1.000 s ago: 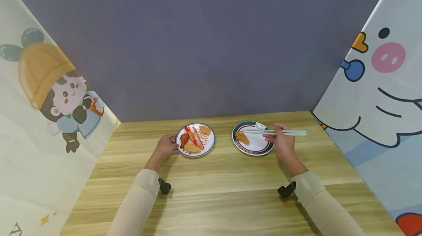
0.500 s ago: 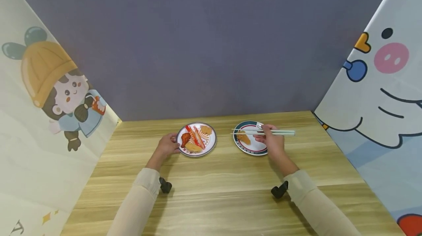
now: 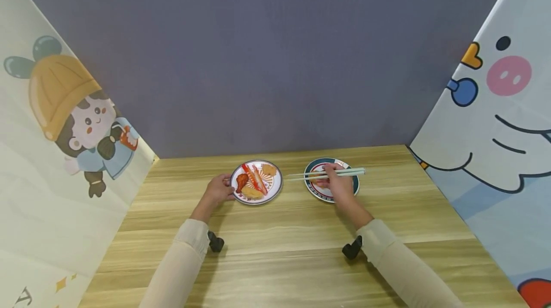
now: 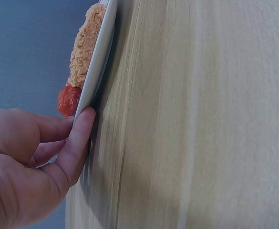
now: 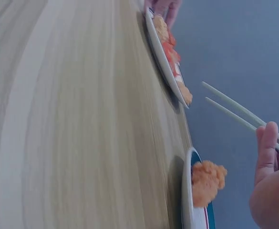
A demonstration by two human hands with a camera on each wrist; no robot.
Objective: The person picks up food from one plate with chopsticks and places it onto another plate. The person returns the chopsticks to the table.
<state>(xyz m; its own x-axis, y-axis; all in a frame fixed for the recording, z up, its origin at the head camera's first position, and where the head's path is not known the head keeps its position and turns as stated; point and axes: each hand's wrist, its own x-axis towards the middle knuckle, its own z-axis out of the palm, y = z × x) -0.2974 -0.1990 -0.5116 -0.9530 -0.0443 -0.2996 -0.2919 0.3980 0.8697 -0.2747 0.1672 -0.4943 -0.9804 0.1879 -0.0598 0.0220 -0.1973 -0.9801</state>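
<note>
My left hand [image 3: 217, 191] pinches the near-left rim of a white plate [image 3: 274, 187], thumb above and a finger below in the left wrist view. On that plate lie a red-brown drumstick [image 3: 242, 181], red-and-white crab sticks [image 3: 259, 183] and two breaded golden pieces, one at the front [image 3: 251, 193]. My right hand [image 3: 341, 188] holds pale green chopsticks [image 3: 355, 172] above a green-rimmed plate [image 3: 308, 186]. Their tips point left, slightly apart, with nothing between them. A fried chicken piece [image 5: 206, 182] sits on the green-rimmed plate, partly hidden by my hand in the head view.
Both plates stand near the back of a wooden table [image 3: 275, 250], a strip of wood between them. A grey wall [image 3: 275, 59] rises behind. Printed panels flank the table, a cartoon child [image 3: 92, 121] left and a pig snout [image 3: 509, 75] right.
My right hand has moved left over the green-rimmed plate, carrying the chopsticks, whose tips now reach past its left edge toward the other plate. My left hand stays on its rim.
</note>
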